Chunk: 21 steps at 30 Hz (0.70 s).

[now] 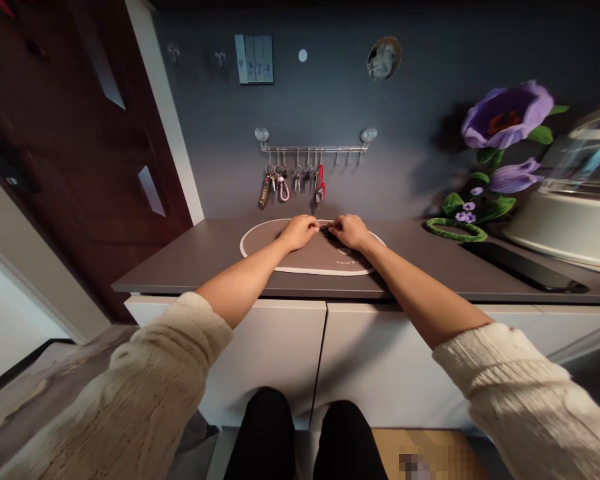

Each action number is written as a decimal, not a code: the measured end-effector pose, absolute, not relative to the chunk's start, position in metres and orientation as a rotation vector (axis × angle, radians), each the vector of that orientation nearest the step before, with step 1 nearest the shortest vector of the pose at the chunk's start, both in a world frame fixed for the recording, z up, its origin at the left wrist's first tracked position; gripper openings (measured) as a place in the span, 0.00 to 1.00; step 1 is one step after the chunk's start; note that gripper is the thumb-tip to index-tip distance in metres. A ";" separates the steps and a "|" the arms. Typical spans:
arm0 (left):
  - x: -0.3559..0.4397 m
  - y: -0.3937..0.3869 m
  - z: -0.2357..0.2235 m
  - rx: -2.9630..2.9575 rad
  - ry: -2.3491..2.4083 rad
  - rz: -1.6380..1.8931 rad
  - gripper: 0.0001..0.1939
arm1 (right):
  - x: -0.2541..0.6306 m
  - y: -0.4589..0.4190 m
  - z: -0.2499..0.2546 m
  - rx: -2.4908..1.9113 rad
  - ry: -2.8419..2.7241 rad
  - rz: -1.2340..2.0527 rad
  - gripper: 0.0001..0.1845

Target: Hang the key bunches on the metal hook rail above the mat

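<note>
"Small dark metal piece (325,227), too small to make out fully. Where is it?"

"Pinched in the air between the two hands, over the middle of an oval mat (325,259) with a white border, which lies on the desk (180,270). Whether it touches the mat, I can't tell."

"And the hands?"

"Both are closed on it. The left hand (297,233) and the right hand (351,232) come in from either side, their fingertips meeting at the piece. Cream knit sleeves (145,393) are pushed back along the forearms."

"What's on the wall ahead?"

"A chrome rail (313,149) on two suction cups, with keys (275,180) hanging from its hooks, along with a pink loop strap (283,191) and a red strap (321,181)."

"And along the desk to the right?"

"A black phone (525,267) lies flat near the front edge, just beside a green loop (455,231) below a purple artificial flower (507,115). A white round appliance (565,230) with a clear lid stands at the far end. Below the desk run white cabinet doors (265,360), with knees in black trousers (265,433) in front of them."
</note>
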<state>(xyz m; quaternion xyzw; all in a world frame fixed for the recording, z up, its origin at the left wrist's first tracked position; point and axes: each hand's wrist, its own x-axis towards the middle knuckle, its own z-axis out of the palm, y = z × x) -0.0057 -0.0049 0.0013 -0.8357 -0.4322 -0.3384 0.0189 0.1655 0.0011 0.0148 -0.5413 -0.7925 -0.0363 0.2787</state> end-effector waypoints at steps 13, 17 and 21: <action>-0.006 -0.001 0.002 -2.591 -1.316 -1.059 0.08 | 0.163 -0.002 0.018 -1.514 -2.132 -0.212 0.09; -0.005 -0.001 0.002 -2.575 -1.314 -1.084 0.07 | 0.163 -0.004 0.020 -1.477 -2.120 -0.236 0.10; -0.005 -0.003 0.004 -2.563 -1.309 -1.122 0.07 | 0.163 -0.003 0.021 -1.397 -2.096 -0.224 0.10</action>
